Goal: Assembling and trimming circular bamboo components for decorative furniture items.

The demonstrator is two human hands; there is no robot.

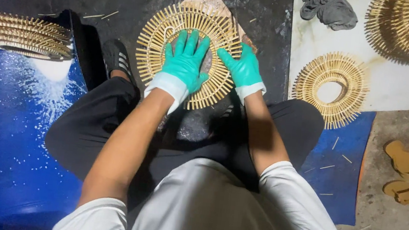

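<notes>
Under your hands lies a round sunburst ring (191,52) of pale bamboo sticks fanned out around an open centre. It rests flat on a dark mat, just ahead of your knees, partly covered.

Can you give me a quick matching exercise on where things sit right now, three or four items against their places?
Things:
1. stick ring under both gloved hands
2. stack of stick rings
3. single stick ring
4. grey rag

Places:
A. top of the white sheet, far side
B. on the dark mat, straight ahead between the knees
C. lower edge of the white sheet, to the right
D. far left, above the blue surface

Pairs: 1-B, 2-D, 3-C, 4-A

The left hand and right hand press flat on ring 1.
</notes>
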